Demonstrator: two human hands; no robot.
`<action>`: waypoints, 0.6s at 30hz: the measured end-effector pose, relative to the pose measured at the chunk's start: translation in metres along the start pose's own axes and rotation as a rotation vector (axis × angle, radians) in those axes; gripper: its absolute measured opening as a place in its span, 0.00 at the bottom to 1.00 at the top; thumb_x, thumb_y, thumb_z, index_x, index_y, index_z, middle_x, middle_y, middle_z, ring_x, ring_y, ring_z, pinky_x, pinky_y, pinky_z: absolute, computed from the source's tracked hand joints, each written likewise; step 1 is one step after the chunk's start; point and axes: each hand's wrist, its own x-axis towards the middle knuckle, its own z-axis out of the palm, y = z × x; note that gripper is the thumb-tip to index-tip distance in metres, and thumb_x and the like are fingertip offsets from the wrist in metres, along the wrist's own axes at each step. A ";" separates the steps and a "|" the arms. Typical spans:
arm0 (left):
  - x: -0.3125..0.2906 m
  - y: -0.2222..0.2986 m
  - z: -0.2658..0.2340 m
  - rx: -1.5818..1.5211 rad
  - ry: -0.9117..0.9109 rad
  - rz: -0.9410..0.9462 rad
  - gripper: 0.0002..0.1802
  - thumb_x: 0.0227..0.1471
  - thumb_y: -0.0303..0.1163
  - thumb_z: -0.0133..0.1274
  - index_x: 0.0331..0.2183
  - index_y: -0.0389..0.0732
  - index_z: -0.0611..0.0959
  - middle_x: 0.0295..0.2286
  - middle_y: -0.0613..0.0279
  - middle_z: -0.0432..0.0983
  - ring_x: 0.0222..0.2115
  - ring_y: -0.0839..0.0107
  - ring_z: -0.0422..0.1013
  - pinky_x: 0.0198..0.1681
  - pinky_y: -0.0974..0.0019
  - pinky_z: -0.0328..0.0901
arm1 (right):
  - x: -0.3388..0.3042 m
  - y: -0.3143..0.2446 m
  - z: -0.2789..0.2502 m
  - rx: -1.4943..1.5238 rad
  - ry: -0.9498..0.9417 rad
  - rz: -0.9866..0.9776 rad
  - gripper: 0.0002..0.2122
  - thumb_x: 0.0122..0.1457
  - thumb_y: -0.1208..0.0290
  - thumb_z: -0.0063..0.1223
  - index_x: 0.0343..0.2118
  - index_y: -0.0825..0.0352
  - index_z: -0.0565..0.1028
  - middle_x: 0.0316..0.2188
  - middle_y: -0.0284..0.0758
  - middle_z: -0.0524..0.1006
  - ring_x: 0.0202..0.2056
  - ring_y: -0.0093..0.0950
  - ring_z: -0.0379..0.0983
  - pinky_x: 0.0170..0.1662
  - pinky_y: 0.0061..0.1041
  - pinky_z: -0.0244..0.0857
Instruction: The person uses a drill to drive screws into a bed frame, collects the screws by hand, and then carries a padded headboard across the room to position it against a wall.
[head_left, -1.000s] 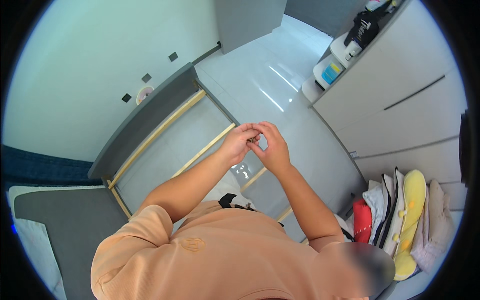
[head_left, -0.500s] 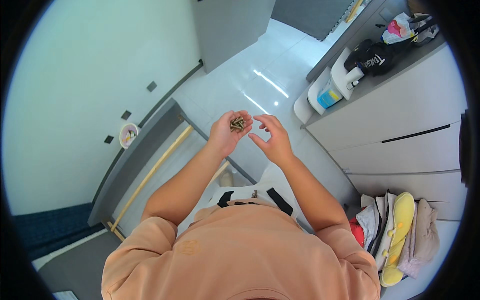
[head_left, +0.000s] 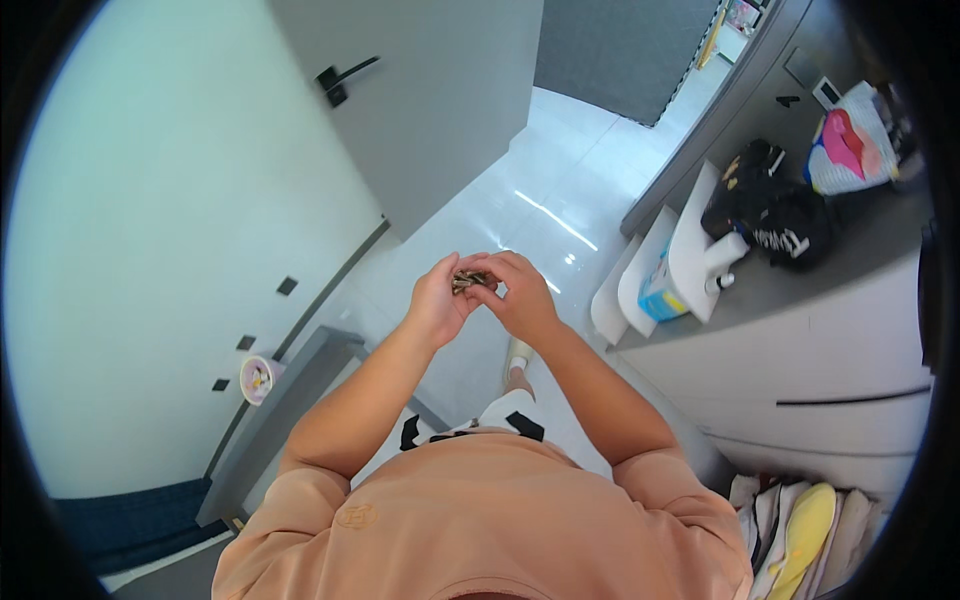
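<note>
My left hand is cupped, palm up, around a small heap of bronze-coloured metal bolts. From the right, my right hand meets it, its fingers curled over the heap and its thumb against the bolts. The fingertips of both hands touch or overlap, so part of the heap is hidden. Which bolts the right fingers grip cannot be made out. Both hands are held in front of my body, above the tiled floor.
A grey door stands ajar ahead. At left is a grey frame and a cup by the wall. To the right, curved white shelves carry a blue-labelled bottle beside a black bag. Folded cloths and a yellow cushion sit lower right.
My right hand has come in from apart onto the bolts in my left palm. The view has shifted forward toward the door, leaving the frame farther back.
</note>
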 end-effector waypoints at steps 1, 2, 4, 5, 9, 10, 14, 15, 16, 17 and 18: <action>0.026 0.006 0.011 -0.004 0.041 0.011 0.22 0.59 0.38 0.30 0.40 0.31 0.72 0.34 0.54 0.71 0.35 0.64 0.69 0.41 0.64 0.65 | 0.017 0.019 -0.010 0.012 0.010 0.007 0.13 0.44 0.73 0.58 0.36 0.59 0.75 0.30 0.31 0.74 0.33 0.29 0.70 0.36 0.28 0.64; 0.050 0.010 0.024 0.011 0.045 0.002 0.22 0.59 0.38 0.30 0.40 0.31 0.72 0.34 0.54 0.71 0.35 0.64 0.69 0.41 0.64 0.65 | 0.034 0.038 -0.021 0.061 0.012 0.097 0.12 0.45 0.73 0.58 0.35 0.60 0.76 0.30 0.31 0.74 0.31 0.29 0.70 0.35 0.27 0.64; 0.097 0.017 0.060 0.056 0.104 -0.032 0.19 0.58 0.35 0.32 0.39 0.31 0.72 0.34 0.52 0.71 0.36 0.64 0.70 0.41 0.64 0.66 | 0.071 0.064 -0.054 0.094 0.057 0.193 0.11 0.45 0.73 0.58 0.34 0.61 0.76 0.29 0.32 0.74 0.30 0.28 0.71 0.33 0.26 0.65; 0.125 0.026 0.072 0.060 0.025 -0.028 0.18 0.58 0.34 0.33 0.39 0.30 0.72 0.35 0.51 0.71 0.37 0.64 0.70 0.42 0.64 0.66 | 0.091 0.075 -0.071 0.127 0.106 0.186 0.10 0.46 0.73 0.57 0.34 0.62 0.76 0.29 0.33 0.74 0.29 0.28 0.71 0.33 0.26 0.65; 0.192 0.055 0.138 0.073 -0.058 -0.042 0.17 0.59 0.34 0.35 0.38 0.31 0.72 0.37 0.52 0.70 0.38 0.64 0.70 0.46 0.63 0.66 | 0.156 0.106 -0.135 0.045 0.226 0.138 0.05 0.46 0.73 0.57 0.28 0.64 0.77 0.25 0.33 0.74 0.26 0.30 0.70 0.31 0.28 0.64; 0.213 0.056 0.144 0.067 -0.082 -0.046 0.17 0.59 0.34 0.35 0.38 0.31 0.72 0.37 0.52 0.70 0.38 0.64 0.70 0.46 0.63 0.66 | 0.171 0.117 -0.146 -0.035 0.235 0.083 0.04 0.46 0.73 0.57 0.26 0.64 0.77 0.23 0.34 0.74 0.26 0.31 0.69 0.31 0.29 0.64; 0.286 0.070 0.177 0.084 -0.028 -0.093 0.15 0.59 0.34 0.37 0.37 0.33 0.72 0.34 0.57 0.70 0.36 0.68 0.69 0.42 0.67 0.67 | 0.217 0.166 -0.176 -0.272 0.269 -0.111 0.02 0.44 0.73 0.56 0.23 0.63 0.77 0.22 0.32 0.74 0.26 0.32 0.67 0.30 0.29 0.63; 0.309 0.076 0.178 0.090 -0.080 -0.090 0.14 0.59 0.34 0.37 0.36 0.34 0.73 0.33 0.59 0.70 0.34 0.71 0.68 0.39 0.69 0.67 | 0.232 0.172 -0.184 -0.292 0.244 -0.086 0.03 0.43 0.74 0.57 0.24 0.63 0.77 0.23 0.32 0.74 0.26 0.31 0.67 0.30 0.28 0.63; 0.332 0.083 0.179 0.096 -0.130 -0.087 0.13 0.59 0.34 0.37 0.34 0.35 0.73 0.31 0.61 0.70 0.33 0.73 0.68 0.37 0.70 0.66 | 0.248 0.183 -0.189 -0.307 0.250 -0.085 0.03 0.43 0.74 0.57 0.24 0.63 0.77 0.23 0.32 0.74 0.26 0.31 0.67 0.30 0.28 0.63; 0.355 0.088 0.181 0.094 -0.145 -0.091 0.13 0.59 0.34 0.37 0.34 0.35 0.73 0.31 0.61 0.70 0.33 0.73 0.68 0.37 0.70 0.66 | 0.265 0.195 -0.192 -0.290 0.248 -0.114 0.04 0.43 0.74 0.57 0.24 0.63 0.77 0.24 0.31 0.74 0.26 0.32 0.67 0.31 0.28 0.64; 0.378 0.096 0.185 0.072 -0.146 -0.097 0.13 0.59 0.35 0.37 0.33 0.37 0.73 0.29 0.63 0.69 0.30 0.74 0.67 0.33 0.72 0.66 | 0.283 0.206 -0.196 -0.271 0.250 -0.145 0.04 0.43 0.74 0.57 0.25 0.63 0.76 0.25 0.31 0.74 0.27 0.32 0.67 0.31 0.28 0.64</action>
